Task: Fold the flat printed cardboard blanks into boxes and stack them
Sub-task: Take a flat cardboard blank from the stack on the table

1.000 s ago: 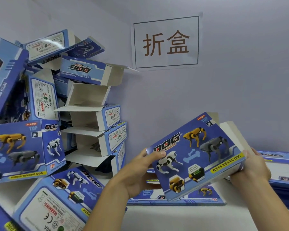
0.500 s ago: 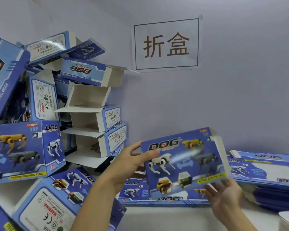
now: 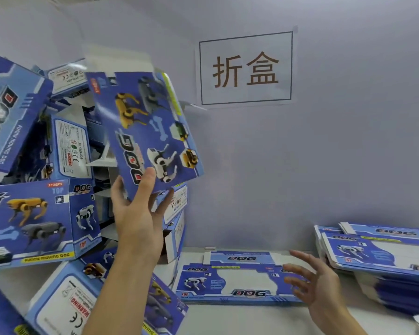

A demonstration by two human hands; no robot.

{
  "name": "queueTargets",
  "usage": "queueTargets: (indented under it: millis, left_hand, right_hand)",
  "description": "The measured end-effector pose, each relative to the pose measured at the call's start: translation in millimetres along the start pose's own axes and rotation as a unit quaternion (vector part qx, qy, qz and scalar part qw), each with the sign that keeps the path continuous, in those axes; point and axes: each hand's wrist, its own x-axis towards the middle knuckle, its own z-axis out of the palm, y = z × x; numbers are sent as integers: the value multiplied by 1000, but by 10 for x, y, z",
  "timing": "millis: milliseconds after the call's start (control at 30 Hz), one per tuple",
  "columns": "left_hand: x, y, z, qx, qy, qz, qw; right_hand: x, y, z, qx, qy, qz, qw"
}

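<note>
The pile of folded boxes [image 3: 41, 180] is occupying the left of the surface [image 3: 264, 317], leaning against the wall. The folded box [image 3: 145, 126] is being held up at the pile's right face, long axis near vertical, its top slightly blurred. The left hand [image 3: 140, 209] is supporting it from below, thumb on the printed front, fingers behind. The flat blank [image 3: 230, 281] is lying on the surface, long axis left to right. The right hand [image 3: 315, 284] is hovering above the blank's right end, fingers spread, holding nothing, and is clearly nearer to it.
</note>
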Motion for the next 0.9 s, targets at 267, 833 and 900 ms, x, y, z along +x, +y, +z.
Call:
queueTargets:
  millis: [267, 833, 900]
  left_hand:
    - [-185, -132, 127, 237, -252, -132, 929]
    - [554, 570, 1683, 117, -209, -63, 969]
    - [356, 247, 1578, 162, -212, -72, 961]
  right_hand:
    - [19, 18, -9, -11, 11, 11, 1000]
    - [-4, 23, 68, -90, -16, 62, 994]
    - [0, 2, 83, -102, -17, 69, 992]
